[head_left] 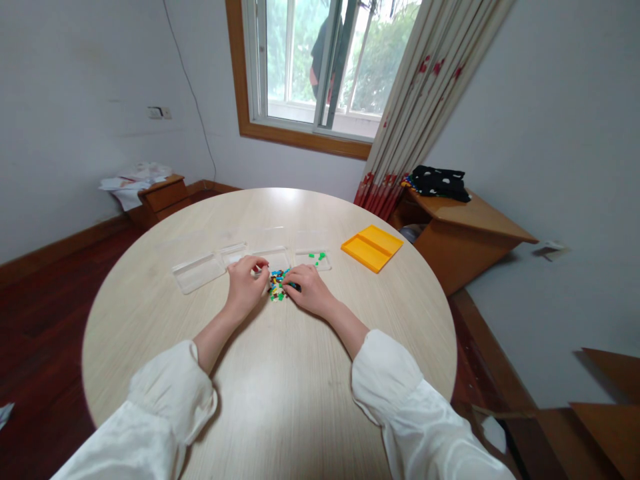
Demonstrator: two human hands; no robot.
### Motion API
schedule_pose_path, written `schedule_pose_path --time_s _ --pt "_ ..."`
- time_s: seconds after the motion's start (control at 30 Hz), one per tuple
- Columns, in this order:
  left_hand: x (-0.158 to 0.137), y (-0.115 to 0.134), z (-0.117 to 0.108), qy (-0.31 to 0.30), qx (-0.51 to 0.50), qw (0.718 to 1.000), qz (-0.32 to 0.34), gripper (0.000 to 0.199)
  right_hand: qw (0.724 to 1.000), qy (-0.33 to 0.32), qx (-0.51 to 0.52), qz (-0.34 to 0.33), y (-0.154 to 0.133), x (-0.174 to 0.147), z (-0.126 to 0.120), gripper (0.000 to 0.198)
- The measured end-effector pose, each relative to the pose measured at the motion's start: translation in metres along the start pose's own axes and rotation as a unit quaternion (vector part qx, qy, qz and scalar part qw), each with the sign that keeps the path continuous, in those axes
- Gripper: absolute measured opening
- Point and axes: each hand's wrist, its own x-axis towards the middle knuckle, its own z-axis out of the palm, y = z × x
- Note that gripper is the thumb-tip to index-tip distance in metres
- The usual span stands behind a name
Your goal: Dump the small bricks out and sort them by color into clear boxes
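A small pile of mixed plastic building bricks [278, 285], in blue, green, yellow, white and dark colours, lies on the round table between my two hands. At the pile's left edge is my left hand [245, 283], its thumb and fingertips brought together in a pinch; what they hold, if anything, is too small to name. My right hand [311, 288] reaches to the pile's right side with thumb and fingers curled close together. Whether a brick is between those fingertips is hidden. Just behind the right hand, several green bricks [319, 257] lie in a clear plastic tray [327, 267].
More clear trays stand in a row behind my hands, including a larger clear tray [199, 273] at the left. A yellow two-part tray [373, 248] lies at the right. The pale round table [280, 400] has a wooden cabinet [470, 233] beyond its right edge.
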Motion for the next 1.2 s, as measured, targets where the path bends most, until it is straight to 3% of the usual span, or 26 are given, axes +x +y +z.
schedule_pose_path --time_s 0.43,0.6,0.9,1.2 --pt "0.001 -0.001 0.001 0.004 -0.010 1.000 -0.004 0.010 0.998 -0.002 0.001 0.067 0.003 -0.001 0.004 0.004" --pt "0.000 -0.004 0.002 -0.005 -0.019 1.000 0.005 0.011 0.998 0.022 0.009 0.052 0.003 0.000 0.003 0.005" --pt "-0.003 -0.011 0.010 -0.110 -0.034 0.992 0.061 0.014 0.994 0.109 0.017 0.026 0.005 0.000 0.002 0.008" --pt "-0.004 -0.010 0.010 -0.111 -0.014 0.991 0.069 0.013 0.988 0.146 0.039 -0.001 0.002 0.000 0.002 0.008"
